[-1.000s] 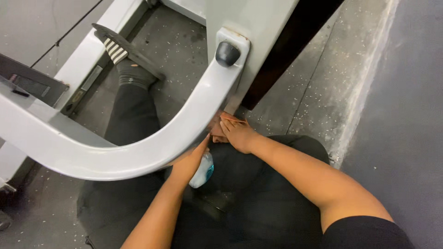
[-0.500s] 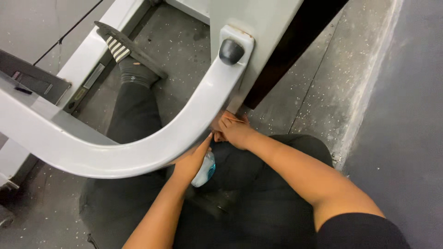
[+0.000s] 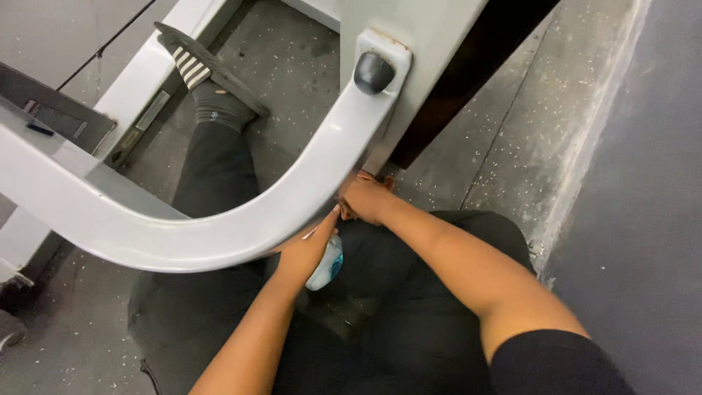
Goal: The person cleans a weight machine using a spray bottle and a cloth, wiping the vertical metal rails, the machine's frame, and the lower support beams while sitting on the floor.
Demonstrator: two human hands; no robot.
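I sit on the floor in black trousers [image 3: 219, 168]. A curved grey machine bar [image 3: 241, 219] crosses over my lap. My left hand [image 3: 307, 252] reaches up under that bar, which hides its fingers. A white and blue object [image 3: 327, 265] lies against its palm side; whether the hand grips it is unclear. My right hand [image 3: 365, 199] is curled tight at the foot of the grey upright [image 3: 409, 80], touching the left hand's fingertips. A small reddish-orange bit [image 3: 368, 175] shows at its knuckles, and I cannot tell if it is held.
A black rubber stopper [image 3: 374, 72] sits where the bar meets the upright. My foot in a dark sock and striped slide sandal [image 3: 197, 62] rests by a white frame rail [image 3: 157, 73]. Speckled concrete floor [image 3: 497, 139] lies to the right, edged by darker flooring [image 3: 643, 219].
Both hands stay together at the foot of the upright. The view has shifted slightly; nothing was visibly picked up or let go.
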